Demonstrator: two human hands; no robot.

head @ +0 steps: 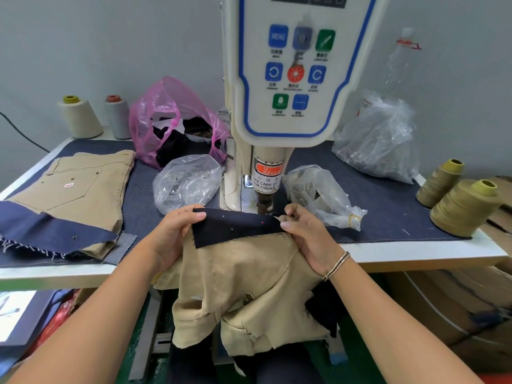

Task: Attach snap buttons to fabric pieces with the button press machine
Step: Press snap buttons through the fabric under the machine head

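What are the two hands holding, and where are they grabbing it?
Both hold the dark cloth lying on the tan cloth. The left hand pinches its left end, the right hand its right end, under the press machine.

Both hands, left hand (177,231) and right hand (307,234), pinch a dark fabric piece (235,228) under the button press machine (288,79).

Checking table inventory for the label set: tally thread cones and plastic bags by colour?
Cream thread cone: 1
Grey thread cone: 1
Olive thread cones: 2
Pink plastic bag: 1
Clear plastic bags: 3
Total: 8
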